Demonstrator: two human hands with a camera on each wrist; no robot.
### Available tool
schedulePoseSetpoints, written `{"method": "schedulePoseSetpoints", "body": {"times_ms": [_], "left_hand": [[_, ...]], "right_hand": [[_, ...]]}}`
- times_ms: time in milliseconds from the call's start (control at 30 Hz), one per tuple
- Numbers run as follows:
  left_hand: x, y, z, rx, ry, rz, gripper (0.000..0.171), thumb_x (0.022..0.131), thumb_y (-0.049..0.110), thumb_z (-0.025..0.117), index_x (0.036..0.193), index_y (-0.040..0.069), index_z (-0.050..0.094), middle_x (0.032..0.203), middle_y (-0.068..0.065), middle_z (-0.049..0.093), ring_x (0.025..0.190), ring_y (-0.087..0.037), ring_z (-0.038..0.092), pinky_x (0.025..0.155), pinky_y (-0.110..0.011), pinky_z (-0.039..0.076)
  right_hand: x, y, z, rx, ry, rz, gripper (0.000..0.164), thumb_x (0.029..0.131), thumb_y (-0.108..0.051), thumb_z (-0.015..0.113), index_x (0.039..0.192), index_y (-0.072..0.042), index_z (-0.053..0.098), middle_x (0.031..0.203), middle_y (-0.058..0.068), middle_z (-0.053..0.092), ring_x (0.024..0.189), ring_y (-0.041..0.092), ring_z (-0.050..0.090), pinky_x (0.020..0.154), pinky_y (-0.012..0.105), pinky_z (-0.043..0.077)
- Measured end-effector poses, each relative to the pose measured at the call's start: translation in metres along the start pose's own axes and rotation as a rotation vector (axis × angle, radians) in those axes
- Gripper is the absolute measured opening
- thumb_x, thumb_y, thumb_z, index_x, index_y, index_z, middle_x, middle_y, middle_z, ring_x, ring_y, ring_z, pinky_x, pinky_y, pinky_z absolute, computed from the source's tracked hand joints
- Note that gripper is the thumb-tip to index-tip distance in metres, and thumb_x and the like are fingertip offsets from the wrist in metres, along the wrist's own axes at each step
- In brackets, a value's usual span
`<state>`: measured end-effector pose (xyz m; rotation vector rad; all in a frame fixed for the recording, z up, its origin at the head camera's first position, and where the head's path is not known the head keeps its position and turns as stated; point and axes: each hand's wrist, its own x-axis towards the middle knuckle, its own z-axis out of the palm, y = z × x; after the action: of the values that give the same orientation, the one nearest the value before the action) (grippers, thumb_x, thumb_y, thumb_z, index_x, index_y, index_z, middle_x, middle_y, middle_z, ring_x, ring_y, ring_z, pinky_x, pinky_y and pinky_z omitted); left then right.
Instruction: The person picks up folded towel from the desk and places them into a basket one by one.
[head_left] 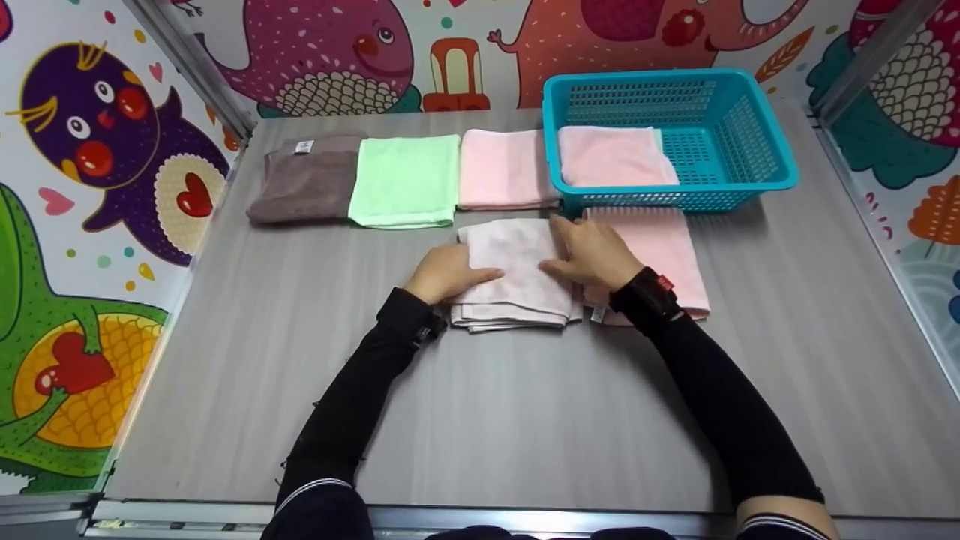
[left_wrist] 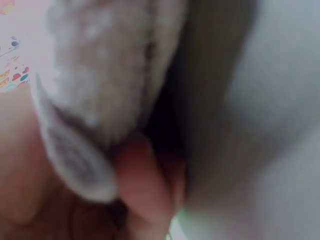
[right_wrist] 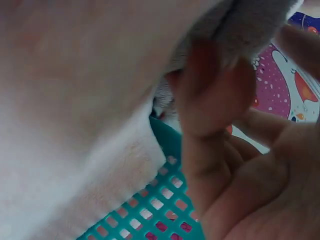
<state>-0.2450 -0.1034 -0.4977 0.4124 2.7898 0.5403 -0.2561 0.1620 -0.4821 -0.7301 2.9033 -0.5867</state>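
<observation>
A folded, pale pinkish-white towel [head_left: 517, 262] lies in several layers on the table, in the middle of the head view. My left hand [head_left: 446, 274] grips its left edge, thumb on top; in the left wrist view the fingers [left_wrist: 145, 185] tuck under the blurred towel edge [left_wrist: 105, 60]. At the opposite edge my right hand [head_left: 600, 255] holds the same towel, its thumb on the upper face. Its curled fingers [right_wrist: 215, 100] meet the cloth in the right wrist view. Beneath the right hand and wrist, a pink towel [head_left: 671, 259] is partly covered.
Along the back lie folded brown [head_left: 311, 184], green [head_left: 406, 180] and pink [head_left: 502, 169] towels in a row. To their right stands a turquoise basket [head_left: 780, 169] with another folded pink towel [head_left: 615, 156] inside. Patterned walls [head_left: 472, 45] border the table.
</observation>
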Motion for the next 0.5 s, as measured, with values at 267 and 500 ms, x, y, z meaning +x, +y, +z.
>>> {"method": "schedulePoseSetpoints", "body": {"times_ms": [267, 500], "left_hand": [[0.002, -0.001, 0.001, -0.064, 0.011, 0.021, 0.06, 0.094, 0.056, 0.069, 0.096, -0.004, 0.068, 0.1, -0.023, 0.073, 0.087, -0.036, 0.069, 0.087, -0.05, 0.057], [0.002, -0.001, 0.003, -0.112, 0.014, 0.062, 0.052, 0.1, 0.047, 0.065, 0.104, -0.005, 0.07, 0.106, -0.026, 0.073, 0.096, -0.038, 0.07, 0.092, -0.051, 0.055]], "right_hand": [[-0.001, -0.007, 0.001, 0.106, -0.114, 0.003, 0.1, 0.083, -0.037, 0.088, 0.161, -0.007, 0.034, 0.141, 0.032, 0.056, 0.121, 0.04, 0.059, 0.105, 0.055, 0.049], [-0.005, -0.012, 0.007, 0.051, -0.062, 0.069, 0.096, 0.087, -0.04, 0.083, 0.163, -0.01, 0.032, 0.14, 0.044, 0.047, 0.111, 0.048, 0.063, 0.1, 0.059, 0.051]]}}
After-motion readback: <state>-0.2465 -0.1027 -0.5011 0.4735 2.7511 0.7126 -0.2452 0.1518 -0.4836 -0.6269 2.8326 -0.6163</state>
